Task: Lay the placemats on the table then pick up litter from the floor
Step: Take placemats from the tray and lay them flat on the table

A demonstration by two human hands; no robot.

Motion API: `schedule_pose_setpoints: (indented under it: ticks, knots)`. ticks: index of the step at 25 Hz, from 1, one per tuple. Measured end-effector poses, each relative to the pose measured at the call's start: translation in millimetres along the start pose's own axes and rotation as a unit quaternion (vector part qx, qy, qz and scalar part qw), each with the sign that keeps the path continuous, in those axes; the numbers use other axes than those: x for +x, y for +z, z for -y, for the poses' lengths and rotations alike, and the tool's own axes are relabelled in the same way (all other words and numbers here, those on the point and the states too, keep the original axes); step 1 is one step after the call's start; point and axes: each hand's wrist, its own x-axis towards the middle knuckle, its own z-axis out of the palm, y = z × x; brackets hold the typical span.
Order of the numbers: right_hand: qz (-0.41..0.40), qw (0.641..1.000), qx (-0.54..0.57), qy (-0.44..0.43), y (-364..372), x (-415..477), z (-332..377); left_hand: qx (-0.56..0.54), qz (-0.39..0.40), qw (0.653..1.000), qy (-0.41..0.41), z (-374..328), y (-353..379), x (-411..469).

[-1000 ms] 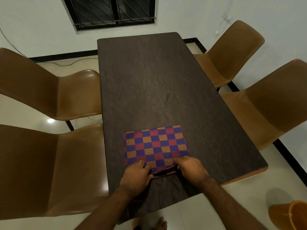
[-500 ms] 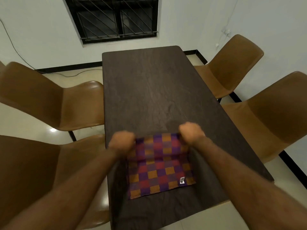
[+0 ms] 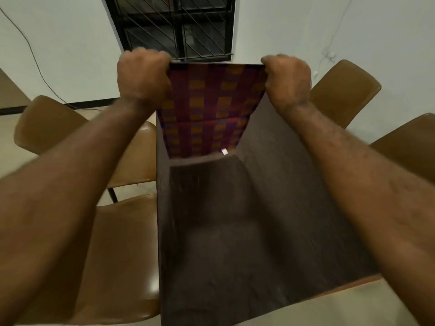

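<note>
A checked placemat [image 3: 209, 109] in purple, red and orange hangs unfolded in the air above the dark wooden table [image 3: 259, 220]. My left hand [image 3: 142, 77] grips its upper left corner and my right hand [image 3: 288, 78] grips its upper right corner, both arms stretched forward. The mat's lower edge, with a small white tag, hangs close over the tabletop; whether it touches is unclear. The mat hides the far half of the table.
Brown chairs stand along both long sides: two on the left [image 3: 117, 243] [image 3: 51, 123] and two on the right [image 3: 343, 92] [image 3: 409, 142]. A barred window [image 3: 174, 24] is in the far wall. A cable runs down the wall at left.
Both hands have lifted the placemat off the near end of the table and carried it up and forward, so it now hangs unfolded in front of me.
</note>
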Motion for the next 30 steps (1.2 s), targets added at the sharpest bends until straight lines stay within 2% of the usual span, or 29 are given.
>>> schedule_pose_setpoints:
  ticks: [2, 5, 7, 9, 12, 14, 16, 19, 25, 30]
  knots:
    - [-0.028, 0.998, 0.055, -0.002, -3.3, -44.0, 1.3, -0.023, 0.004, 1.000, 0.004, -12.9, -9.3, -48.7]
    - [0.022, 0.995, 0.096, 0.020, 5.5, -147.5, 0.3, -0.059, 0.031, 0.997, 0.038, -40.9, -2.3, -156.0]
    - [0.100, 0.990, 0.095, 0.040, 22.8, -224.7, -0.9, -0.087, 0.069, 0.993, 0.044, -59.0, 13.9, -233.3]
    - [0.217, 0.972, 0.080, 0.039, 41.7, -289.8, -2.1, -0.119, 0.170, 0.977, 0.051, -76.8, 36.0, -303.5]
    - [0.404, 0.912, 0.060, 0.036, 62.0, -357.4, 0.2, -0.124, 0.365, 0.919, 0.080, -100.9, 60.0, -380.8]
    - [0.462, 0.883, 0.073, 0.044, 69.8, -388.6, 3.5, -0.119, 0.414, 0.898, 0.089, -112.6, 67.6, -411.7]
    - [0.471, 0.877, 0.082, 0.056, 70.4, -405.3, 6.4, -0.121, 0.423, 0.893, 0.094, -117.8, 69.5, -426.5]
    - [0.463, 0.883, 0.071, 0.015, 61.4, -417.2, 4.9, -0.130, 0.419, 0.894, 0.086, -118.6, 59.5, -433.5]
    - [0.425, 0.902, 0.074, -0.005, 30.7, -439.7, 7.9, -0.131, 0.430, 0.890, 0.072, -116.8, 38.9, -448.3]
    - [0.445, 0.892, 0.072, 0.012, 23.8, -464.0, 12.3, -0.134, 0.465, 0.870, 0.092, -117.7, 29.6, -459.7]
